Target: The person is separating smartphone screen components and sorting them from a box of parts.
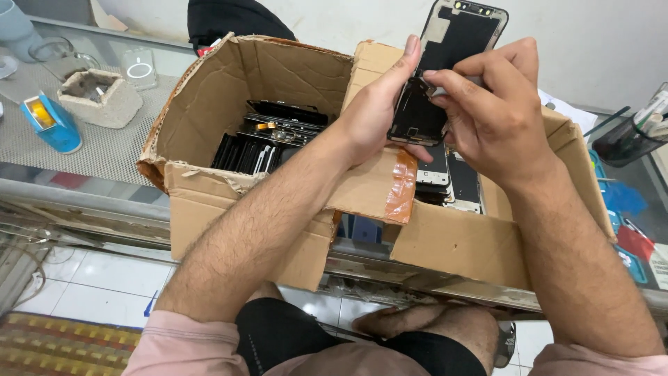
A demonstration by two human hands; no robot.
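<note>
A black phone screen panel (459, 35) is held upright above a torn cardboard box (209, 202). My left hand (376, 111) grips the panel's lower left edge, thumb stretched up along its side. My right hand (497, 108) pinches the panel's lower middle from the right with fingertips on its back. Inside the box lie several more black screen panels (268, 143), some stacked on edge at the left, others (452, 177) flat under my hands.
The box sits on a glass-topped counter (83, 188). At the left are a blue tape dispenser (49, 122) and a grey block holder (101, 97) on a mesh mat. A cup of tools (630, 136) stands at the right. My knees and tiled floor are below.
</note>
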